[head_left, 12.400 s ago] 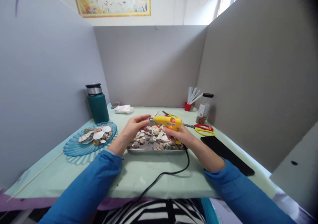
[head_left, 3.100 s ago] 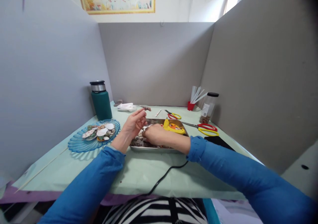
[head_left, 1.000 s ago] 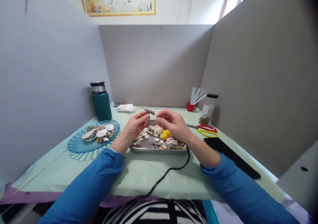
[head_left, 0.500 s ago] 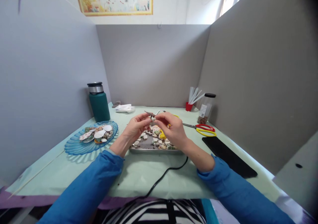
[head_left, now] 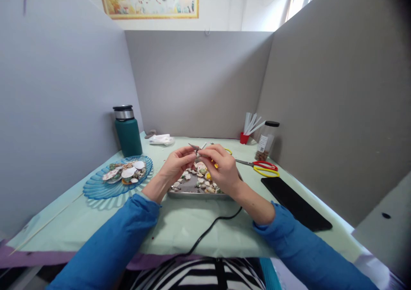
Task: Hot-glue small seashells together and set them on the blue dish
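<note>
Above the metal tray, both hands meet with their fingers pinched together. My left hand is closed on a small dark pointed shell, its tip sticking out over the fingers. The fingertips of my right hand pinch at the same spot, against the lower part of the shell cluster, which the fingers mostly hide. Loose small seashells in white, green and brown lie in the tray below, some of them covered by my right hand.
A blue scalloped plate with shells sits left, a green bottle behind it. At right are red-and-yellow scissors, a black phone-like slab, a jar and a red cup of white sticks. A black cord crosses the front.
My right hand has turned slightly and its fingers have closed nearer to the left fingertips. The shell stays between the hands, almost in the same place.
</note>
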Tool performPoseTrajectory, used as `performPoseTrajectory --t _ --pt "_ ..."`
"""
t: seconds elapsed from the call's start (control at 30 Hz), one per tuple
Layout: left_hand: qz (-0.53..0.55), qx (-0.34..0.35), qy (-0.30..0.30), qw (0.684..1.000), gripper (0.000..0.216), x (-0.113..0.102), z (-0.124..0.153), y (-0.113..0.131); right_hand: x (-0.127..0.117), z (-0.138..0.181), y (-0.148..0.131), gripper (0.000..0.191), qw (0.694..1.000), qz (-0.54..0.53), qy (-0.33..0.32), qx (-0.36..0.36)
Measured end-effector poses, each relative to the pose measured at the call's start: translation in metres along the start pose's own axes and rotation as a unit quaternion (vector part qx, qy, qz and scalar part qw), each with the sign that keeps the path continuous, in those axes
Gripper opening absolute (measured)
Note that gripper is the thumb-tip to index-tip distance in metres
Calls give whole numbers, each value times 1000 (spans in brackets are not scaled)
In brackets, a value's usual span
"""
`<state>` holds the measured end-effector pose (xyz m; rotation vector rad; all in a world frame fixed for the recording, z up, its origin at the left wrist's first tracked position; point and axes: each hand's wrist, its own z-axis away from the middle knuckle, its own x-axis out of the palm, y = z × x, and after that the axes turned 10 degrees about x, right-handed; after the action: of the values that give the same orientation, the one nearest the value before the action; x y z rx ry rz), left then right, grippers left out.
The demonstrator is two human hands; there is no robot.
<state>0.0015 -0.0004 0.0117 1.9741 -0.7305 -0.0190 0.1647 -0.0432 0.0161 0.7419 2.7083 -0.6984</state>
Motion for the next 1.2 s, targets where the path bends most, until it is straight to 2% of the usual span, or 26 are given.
performPoseTrajectory --t 0.27,0.5,0.87,1.2 --pt "4 -1 3 1000 32 1 0 0 -1 1 -1 18 1000 7 5 13" --pt "-19 1 -3 1000 31 3 1 0 0 1 -2 10 999 28 16 20" --pt "-34 9 -10 999 30 4 1 -2 2 2 -2 11 999 41 27 23" --pt "-59 33 10 998 28 5 1 -2 1 4 -2 12 999 25 28 6"
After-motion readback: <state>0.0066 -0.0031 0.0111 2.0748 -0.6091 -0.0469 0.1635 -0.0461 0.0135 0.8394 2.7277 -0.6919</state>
